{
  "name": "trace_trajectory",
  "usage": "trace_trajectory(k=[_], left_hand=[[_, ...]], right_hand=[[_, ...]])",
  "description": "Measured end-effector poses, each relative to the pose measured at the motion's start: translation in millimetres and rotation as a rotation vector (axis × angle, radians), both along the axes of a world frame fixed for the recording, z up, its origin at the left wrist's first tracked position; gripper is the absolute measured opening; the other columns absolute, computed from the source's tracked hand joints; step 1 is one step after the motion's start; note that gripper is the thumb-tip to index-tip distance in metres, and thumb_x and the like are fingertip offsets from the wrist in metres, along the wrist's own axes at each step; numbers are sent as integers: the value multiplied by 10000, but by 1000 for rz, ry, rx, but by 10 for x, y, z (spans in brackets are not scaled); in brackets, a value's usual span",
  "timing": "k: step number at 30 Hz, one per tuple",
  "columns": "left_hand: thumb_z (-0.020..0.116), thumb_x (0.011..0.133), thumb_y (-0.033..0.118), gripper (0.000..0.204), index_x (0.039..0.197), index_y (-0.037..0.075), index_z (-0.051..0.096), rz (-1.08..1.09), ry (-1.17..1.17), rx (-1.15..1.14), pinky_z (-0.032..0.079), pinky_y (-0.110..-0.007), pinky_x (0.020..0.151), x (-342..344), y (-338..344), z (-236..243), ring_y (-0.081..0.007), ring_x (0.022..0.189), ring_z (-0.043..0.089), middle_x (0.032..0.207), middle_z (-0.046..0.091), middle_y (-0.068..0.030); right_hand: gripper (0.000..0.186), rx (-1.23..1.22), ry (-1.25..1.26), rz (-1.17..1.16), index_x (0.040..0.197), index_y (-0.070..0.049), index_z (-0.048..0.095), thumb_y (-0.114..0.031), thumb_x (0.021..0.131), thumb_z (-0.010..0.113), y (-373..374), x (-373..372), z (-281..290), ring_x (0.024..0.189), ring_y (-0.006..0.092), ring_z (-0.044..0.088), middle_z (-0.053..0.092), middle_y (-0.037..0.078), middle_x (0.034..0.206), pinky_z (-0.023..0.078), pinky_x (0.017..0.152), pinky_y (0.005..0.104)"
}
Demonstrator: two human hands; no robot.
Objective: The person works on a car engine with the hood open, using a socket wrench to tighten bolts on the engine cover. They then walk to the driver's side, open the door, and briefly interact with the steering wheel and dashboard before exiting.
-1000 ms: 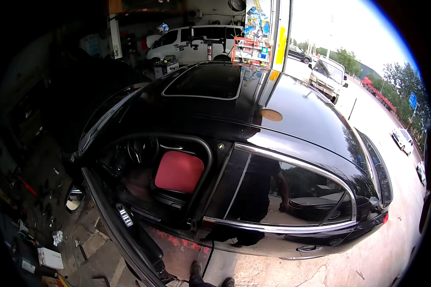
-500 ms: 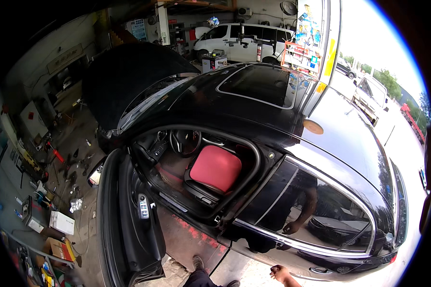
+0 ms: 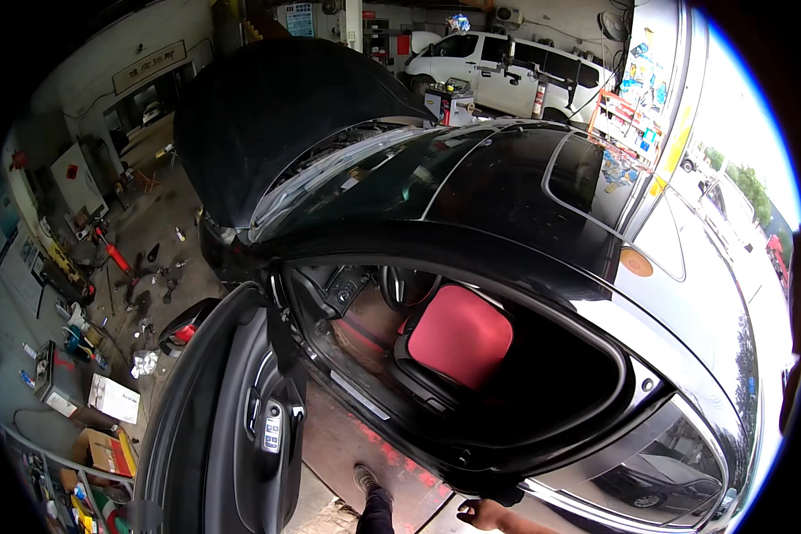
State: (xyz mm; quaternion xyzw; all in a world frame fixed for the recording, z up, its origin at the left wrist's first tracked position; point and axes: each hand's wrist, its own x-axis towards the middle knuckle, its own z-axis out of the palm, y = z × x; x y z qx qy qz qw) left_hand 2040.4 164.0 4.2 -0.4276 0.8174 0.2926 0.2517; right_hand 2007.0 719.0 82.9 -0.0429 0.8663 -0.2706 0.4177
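My right hand (image 3: 479, 513) reaches in at the bottom edge, beside the black car (image 3: 543, 258) and below its rear side. Its fingers are loosely bent and a little apart, and nothing shows in them. My left hand is out of view. Before me, the front door (image 3: 214, 436) stands swung wide, its window switches (image 3: 271, 427) facing up. Through the doorway a red seat cushion (image 3: 461, 336) is visible on the driver's seat, with part of the steering wheel (image 3: 407, 287) ahead of it.
The raised hood (image 3: 285, 116) rises at the far left. Tools and parts litter the floor, with a red jack (image 3: 116, 256) and a white box (image 3: 114, 398). A white van (image 3: 516, 76) stands at the back. My shoe (image 3: 365, 478) is by the doorway.
My view has shifted forward and closer to the open doorway, so the car's front shows larger. My right hand has moved left in the picture. One leg has stepped ahead.
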Motion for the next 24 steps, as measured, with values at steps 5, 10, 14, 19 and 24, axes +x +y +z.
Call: trace_trajectory(k=[5,10,14,19,24], left_hand=[[768,947,232,479,1394,112,644,161,-15,80,604,-446,924,-179,-806,-298,-340,1056,760,1118,763,-198],[762,949,187,443,1371,117,648,368,-2,225,608,-437,910,580,-1408,-607,-349,1026,768,1074,769,-195],[758,951,152,416,1352,120,651,276,79,478,611,-429,900,1011,-1214,-710,-356,1002,774,1038,773,-193],[720,1015,142,269,1266,59,669,-557,351,377,598,-466,868,-2216,617,-743,-382,976,758,1078,770,-184],[695,1012,89,328,1334,46,644,-695,629,438,586,-417,861,-4641,1766,-1217,-297,948,731,1077,748,-151]], right_hand=[[478,50,-106,4,1417,-188,723,-498,1056,681,-418,-1050,-264,1200,322,741,785,141,1311,582,1026,430],[163,-63,-28,-282,1069,-104,793,-200,1041,664,-684,-2234,-219,759,141,681,728,23,829,553,787,311],[172,-118,30,-383,870,-73,703,-198,984,677,-595,-3101,-863,707,141,643,655,29,729,527,703,346],[231,34,284,-479,977,-70,716,-291,1026,672,-533,-4080,-1688,976,438,744,785,201,975,560,847,509],[585,327,515,-565,1525,-68,597,-359,1023,665,-239,-4889,-2706,1329,451,649,668,251,1452,541,1111,500]])
